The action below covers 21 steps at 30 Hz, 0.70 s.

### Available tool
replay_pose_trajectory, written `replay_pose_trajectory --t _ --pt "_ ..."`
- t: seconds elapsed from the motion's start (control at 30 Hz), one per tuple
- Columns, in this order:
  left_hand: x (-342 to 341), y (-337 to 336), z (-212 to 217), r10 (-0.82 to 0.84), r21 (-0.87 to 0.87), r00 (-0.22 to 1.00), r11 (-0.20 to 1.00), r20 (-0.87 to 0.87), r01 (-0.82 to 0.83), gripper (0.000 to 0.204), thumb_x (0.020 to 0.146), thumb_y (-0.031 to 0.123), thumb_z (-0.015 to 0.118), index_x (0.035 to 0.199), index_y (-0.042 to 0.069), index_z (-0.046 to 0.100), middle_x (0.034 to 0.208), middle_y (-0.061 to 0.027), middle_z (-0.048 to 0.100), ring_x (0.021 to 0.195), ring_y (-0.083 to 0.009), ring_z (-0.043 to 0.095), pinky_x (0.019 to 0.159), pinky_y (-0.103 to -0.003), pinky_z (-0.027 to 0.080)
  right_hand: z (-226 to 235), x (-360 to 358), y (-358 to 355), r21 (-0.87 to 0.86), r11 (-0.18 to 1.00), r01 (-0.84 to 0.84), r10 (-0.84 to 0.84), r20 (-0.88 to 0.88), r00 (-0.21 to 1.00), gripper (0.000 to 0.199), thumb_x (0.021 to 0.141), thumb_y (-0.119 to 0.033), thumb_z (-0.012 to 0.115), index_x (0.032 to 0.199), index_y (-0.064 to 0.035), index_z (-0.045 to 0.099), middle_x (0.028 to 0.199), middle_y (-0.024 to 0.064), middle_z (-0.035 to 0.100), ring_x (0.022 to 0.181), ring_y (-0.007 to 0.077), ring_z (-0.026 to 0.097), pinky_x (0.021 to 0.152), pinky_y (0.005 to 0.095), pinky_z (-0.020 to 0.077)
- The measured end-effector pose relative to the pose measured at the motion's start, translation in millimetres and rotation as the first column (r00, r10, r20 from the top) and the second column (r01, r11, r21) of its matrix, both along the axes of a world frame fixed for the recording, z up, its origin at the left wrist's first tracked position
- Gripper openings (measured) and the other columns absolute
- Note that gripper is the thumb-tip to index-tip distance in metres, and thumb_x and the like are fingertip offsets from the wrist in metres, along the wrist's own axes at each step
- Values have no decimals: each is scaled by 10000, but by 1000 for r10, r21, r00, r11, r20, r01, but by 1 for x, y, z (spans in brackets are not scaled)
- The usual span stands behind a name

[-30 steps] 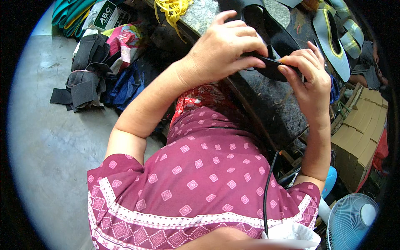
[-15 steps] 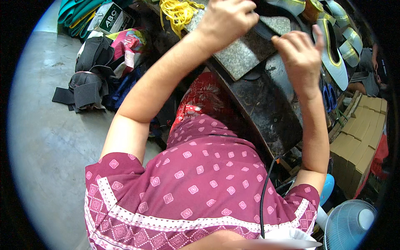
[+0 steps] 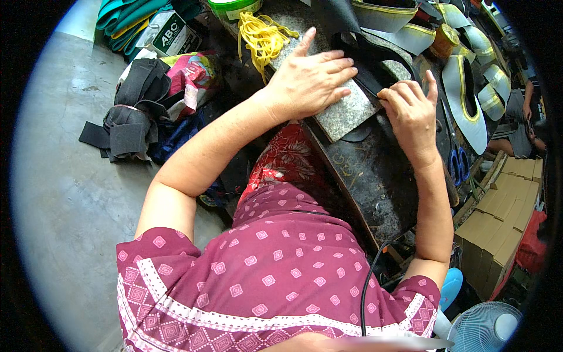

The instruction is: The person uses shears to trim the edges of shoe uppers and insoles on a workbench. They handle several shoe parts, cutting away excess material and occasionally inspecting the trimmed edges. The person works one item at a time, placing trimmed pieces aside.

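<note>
Black piece (image 3: 370, 74), probably being aligned, is pinched by right fingers (image 3: 395, 101); left fingers (image 3: 335, 66), spread empty beside it, should next steady it.

We see smooth, leathery shoe piece (image 3: 366, 70); rough, matt stone slab (image 3: 345, 117); scuffed bench (image 3: 375, 182), faintly glossy in patches; matt cardboard boxes (image 3: 498, 202); matt cloth shirt (image 3: 281, 246).

Floor (image 3: 64, 205): smooth grey concrete, faintly stained; pale sheen at left, daylight-like. Surface (image 3: 381, 196): dark, scuffed, edge running diagonally from upper left to lower right. Right side: stacked tan cartons (image 3: 498, 205); below them, a fan (image 3: 484, 330) with pale-blue blades, partly cut off.
</note>
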State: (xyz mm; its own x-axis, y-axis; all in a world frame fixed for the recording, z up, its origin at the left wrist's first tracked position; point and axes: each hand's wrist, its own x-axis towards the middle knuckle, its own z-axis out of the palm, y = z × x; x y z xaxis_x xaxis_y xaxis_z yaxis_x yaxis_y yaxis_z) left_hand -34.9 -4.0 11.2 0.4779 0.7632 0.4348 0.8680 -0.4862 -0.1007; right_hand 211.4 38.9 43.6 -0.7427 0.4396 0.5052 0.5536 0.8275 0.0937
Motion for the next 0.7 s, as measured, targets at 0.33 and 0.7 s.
replay_pose_trajectory --t 0.33,0.7 --pt "20 4 23 -238 195 959 959 152 207 94 820 229 703 903 194 675 789 60 596 846 -129 628 1066 -469 358 33 22 -2 -37 997 62 -61 19 998 287 830 -227 741 1110 -175 713 1014 -3 679 1121 203 614 1190 591 177" --pt "13 9 40 -350 132 922 934 167 331 97 806 242 699 817 152 662 893 6 585 1091 -188 578 1124 -668 271 53 46 12 -284 948 143 -54 301 952 194 924 -292 656 945 -107 711 844 39 662 919 221 621 1099 483 348"
